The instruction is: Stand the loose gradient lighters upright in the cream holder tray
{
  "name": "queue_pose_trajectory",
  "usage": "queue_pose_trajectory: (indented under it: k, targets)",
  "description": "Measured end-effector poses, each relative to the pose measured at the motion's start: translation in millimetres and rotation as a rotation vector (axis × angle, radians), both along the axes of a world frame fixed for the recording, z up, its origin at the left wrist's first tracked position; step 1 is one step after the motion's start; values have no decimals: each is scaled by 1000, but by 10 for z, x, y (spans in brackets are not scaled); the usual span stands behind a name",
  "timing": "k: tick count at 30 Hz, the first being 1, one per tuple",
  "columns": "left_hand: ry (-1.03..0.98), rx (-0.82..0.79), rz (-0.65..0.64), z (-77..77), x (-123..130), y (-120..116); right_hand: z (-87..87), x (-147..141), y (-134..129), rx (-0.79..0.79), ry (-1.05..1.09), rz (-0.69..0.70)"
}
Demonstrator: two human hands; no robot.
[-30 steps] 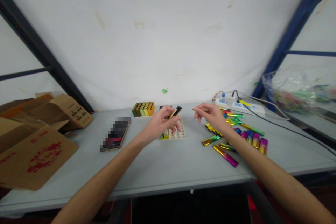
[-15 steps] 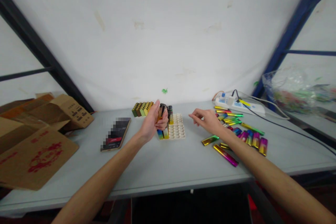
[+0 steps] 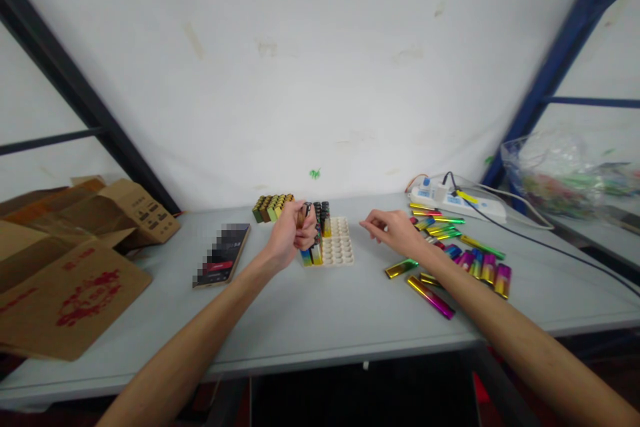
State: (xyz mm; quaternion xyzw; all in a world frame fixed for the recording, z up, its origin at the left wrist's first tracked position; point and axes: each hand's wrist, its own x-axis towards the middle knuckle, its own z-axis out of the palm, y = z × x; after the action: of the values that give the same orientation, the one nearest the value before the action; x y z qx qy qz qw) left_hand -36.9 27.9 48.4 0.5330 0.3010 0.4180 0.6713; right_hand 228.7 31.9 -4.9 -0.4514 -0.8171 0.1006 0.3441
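Left fingers [image 3: 305,238] gripping lighter [image 3: 301,216], white tray [image 3: 341,262], lighters [image 3: 317,255] in its left part

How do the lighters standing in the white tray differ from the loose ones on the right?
The tray lighters stand upright; the loose lighters lie flat. The tray lighters form tidy rows, while the loose lighters point various ways. Both include shiny yellow bodies.

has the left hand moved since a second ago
Yes, to the left: judged against the tray, the left hand has shifted toward the phone and no longer covers part of the tray's right half.
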Motion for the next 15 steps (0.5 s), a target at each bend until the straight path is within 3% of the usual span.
queue_pose_trajectory:
  k: [7,15]
  targets:
    - [-13,28,0,-26,7,19,27,8,-1,14,-47,5]
    - [8,277,141,-9,42,-14,10,4,11,-21,-45,11]
